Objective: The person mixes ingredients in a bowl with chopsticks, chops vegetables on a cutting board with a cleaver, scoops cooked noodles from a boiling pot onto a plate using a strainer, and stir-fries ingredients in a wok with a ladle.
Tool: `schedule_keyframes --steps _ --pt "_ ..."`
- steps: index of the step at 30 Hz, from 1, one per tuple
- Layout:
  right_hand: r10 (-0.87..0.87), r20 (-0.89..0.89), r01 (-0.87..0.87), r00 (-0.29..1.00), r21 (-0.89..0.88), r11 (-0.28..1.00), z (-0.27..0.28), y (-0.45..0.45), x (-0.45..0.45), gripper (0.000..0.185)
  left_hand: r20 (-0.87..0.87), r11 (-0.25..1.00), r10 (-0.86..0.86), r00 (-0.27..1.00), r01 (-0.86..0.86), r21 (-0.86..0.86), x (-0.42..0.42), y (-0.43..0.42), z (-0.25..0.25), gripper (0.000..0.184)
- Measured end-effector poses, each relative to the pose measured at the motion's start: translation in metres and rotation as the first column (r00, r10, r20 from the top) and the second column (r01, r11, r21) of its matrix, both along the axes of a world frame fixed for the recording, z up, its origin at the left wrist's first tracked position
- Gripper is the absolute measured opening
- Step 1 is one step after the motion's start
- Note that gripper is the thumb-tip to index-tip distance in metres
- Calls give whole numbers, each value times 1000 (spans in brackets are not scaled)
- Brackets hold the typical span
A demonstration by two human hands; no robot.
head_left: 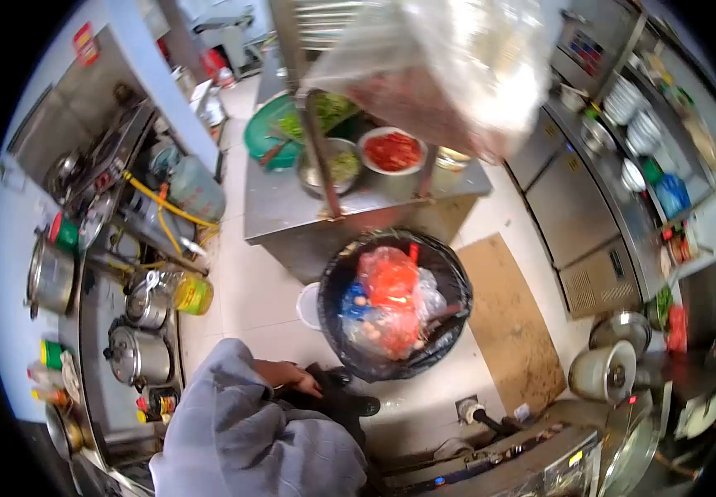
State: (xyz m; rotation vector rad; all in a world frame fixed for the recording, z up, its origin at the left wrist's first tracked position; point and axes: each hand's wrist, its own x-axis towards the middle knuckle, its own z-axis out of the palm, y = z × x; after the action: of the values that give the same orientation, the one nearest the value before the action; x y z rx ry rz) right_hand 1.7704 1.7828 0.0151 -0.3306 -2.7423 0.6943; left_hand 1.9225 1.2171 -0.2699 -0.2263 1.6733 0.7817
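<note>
At the lower left, my left hand [302, 381] hangs beside my dark trousers, below a grey sleeve [221, 389]. Its fingers look loosely stretched and hold nothing that I can see. My right hand is out of view. In front of my shoes stands a round bin [345, 352] lined with a black bag. Inside it lie a red plastic bag [391, 282], a blue bag [354, 302], clear plastic and pale scraps. My left hand is nearest to the bin but apart from it.
A steel table [283, 219] beyond the bin bears a green basin [258, 128] of greens, a metal bowl [312, 176] and a white bowl of red pieces [391, 151]. A clear bag [449, 74] looms above. Cardboard [515, 323] covers floor at right. Pots [140, 356] stand left.
</note>
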Motion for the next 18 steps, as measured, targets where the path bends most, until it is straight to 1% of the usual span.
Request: schedule_keyframes --steps 1,2,3,4,5,6,7,8,9,10,11,12,13,14,15,17,18 --pt "88 -81 -106 993 -256 961 -60 29 -20 49 10 990 -81 997 81 -111 12 -28 24 68" --pt "210 12 -206 978 -138 969 -26 -46 -25 48 36 980 65 997 -57 -192 28 -47 42 63" --pt "324 100 -322 941 -31 946 11 -124 -30 47 -13 955 139 990 -138 -264 45 -71 67 57" --pt "445 61 -446 893 -1 895 15 -174 -39 47 -69 930 242 968 -251 -267 69 -91 51 55" --pt "553 23 -554 833 35 832 4 -214 -42 47 -128 897 333 934 -356 -264 99 -113 31 53" --pt "581 -87 -588 809 -129 799 -44 -248 -47 47 -181 857 421 889 -455 -243 120 -131 30 52" --pt "585 -200 -618 786 -274 737 -81 -279 -49 47 -232 812 501 834 -546 -208 138 -145 24 51" --pt "664 -83 -652 743 -311 691 -69 -333 -42 48 -282 797 527 801 -582 -164 159 -162 8 50" --pt "728 32 -672 685 -360 648 -51 -406 -30 50 -368 754 572 732 -647 -114 186 -179 -12 48" --pt "788 26 -672 616 -505 542 -48 -464 -17 50 -308 704 650 694 -704 -101 186 -193 16 46" --pt "839 2 -648 544 -634 422 -52 -522 -4 50 -283 572 783 554 -820 -22 195 -208 34 44" --pt "879 -17 -630 477 -703 329 -58 -576 11 49 -326 527 808 490 -850 30 219 -228 23 44" --pt "910 -45 -602 412 -763 235 -64 -631 21 48 -377 571 771 513 -819 55 255 -251 -25 46" --pt "934 -18 -584 357 -784 208 -64 -688 27 48 -379 635 706 599 -772 -37 254 -280 12 47" --pt "954 19 -560 299 -806 191 -60 -739 31 49 -406 632 689 600 -772 -67 263 -307 32 46" --pt "940 -3 -429 340 -890 152 -55 -836 21 49 -395 538 754 525 -838 -87 283 -364 43 43" --pt "886 30 -215 462 -966 145 -52 -881 11 43 -450 475 768 455 -877 -74 290 -394 54 41"
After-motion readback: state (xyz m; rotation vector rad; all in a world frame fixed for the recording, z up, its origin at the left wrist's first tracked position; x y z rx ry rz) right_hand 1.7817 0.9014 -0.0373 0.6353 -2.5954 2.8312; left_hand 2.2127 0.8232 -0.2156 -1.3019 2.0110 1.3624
